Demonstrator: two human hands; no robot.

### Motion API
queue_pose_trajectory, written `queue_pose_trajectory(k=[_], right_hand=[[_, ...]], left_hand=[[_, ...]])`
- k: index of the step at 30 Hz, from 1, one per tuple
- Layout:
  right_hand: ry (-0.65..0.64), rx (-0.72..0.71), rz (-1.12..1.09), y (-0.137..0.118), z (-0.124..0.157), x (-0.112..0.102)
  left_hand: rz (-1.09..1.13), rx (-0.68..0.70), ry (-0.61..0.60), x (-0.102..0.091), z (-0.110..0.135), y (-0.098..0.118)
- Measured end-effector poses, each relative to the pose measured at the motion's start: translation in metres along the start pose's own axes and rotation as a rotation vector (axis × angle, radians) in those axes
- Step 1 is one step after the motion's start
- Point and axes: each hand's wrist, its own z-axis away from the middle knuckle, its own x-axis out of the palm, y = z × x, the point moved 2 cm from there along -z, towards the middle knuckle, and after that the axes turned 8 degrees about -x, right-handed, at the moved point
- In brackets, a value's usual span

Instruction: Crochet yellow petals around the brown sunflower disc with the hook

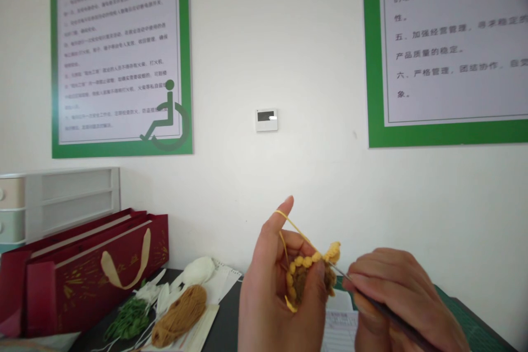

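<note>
My left hand (276,291) pinches a small crocheted piece (307,278), brown in the middle with a yellow bobbled rim. Yellow yarn (289,223) loops over its raised forefinger and runs down to the piece. My right hand (398,300) is closed around a thin metal crochet hook (342,274). The hook's tip sits at the yellow edge of the piece. Both hands hover low in the view, above the dark table (225,330).
Red gift bags (82,275) with beige handles stand at the left, a white drawer unit (58,198) behind them. Skeins of tan yarn (181,313), green yarn (127,319) and white yarn (198,272) lie on the table. A green cutting mat (474,330) lies at the right. Posters hang on the wall.
</note>
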Motion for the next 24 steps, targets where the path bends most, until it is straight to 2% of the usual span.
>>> queue_pose_trajectory(k=[3,5,8,10,12,16,17,18,19,21,24], right_hand=[[0.090,0.263,-0.145,-0.002,0.001,0.005],[0.128,0.429,-0.133,-0.004,0.004,0.007],[0.133,0.547,-0.075,-0.008,0.009,0.008],[0.098,0.587,-0.066,-0.007,0.010,0.007],[0.019,0.519,-0.053,-0.005,0.007,0.007],[-0.187,0.094,-0.081,-0.003,-0.001,0.005],[-0.207,0.056,-0.094,-0.002,-0.001,0.005],[-0.207,0.079,-0.091,-0.002,-0.001,0.005],[-0.189,0.152,-0.073,-0.003,0.000,0.005],[-0.133,0.393,-0.004,-0.006,0.004,0.006],[-0.011,0.714,0.057,-0.016,0.011,0.010]], left_hand=[[0.015,-0.081,-0.062,-0.002,-0.002,0.004],[0.013,-0.097,-0.098,-0.004,-0.005,0.006],[0.003,-0.109,-0.148,-0.005,-0.007,0.004],[-0.031,-0.102,-0.133,-0.006,-0.007,0.001],[-0.118,-0.051,-0.086,-0.007,-0.006,-0.003],[-0.289,0.052,-0.031,-0.010,-0.005,-0.006],[-0.278,0.032,-0.038,-0.010,-0.006,-0.006],[-0.242,-0.005,-0.054,-0.010,-0.006,-0.005],[-0.193,-0.049,-0.077,-0.010,-0.007,-0.003],[-0.095,-0.120,-0.123,-0.009,-0.008,0.000],[-0.043,-0.141,-0.153,-0.007,-0.010,0.004]])
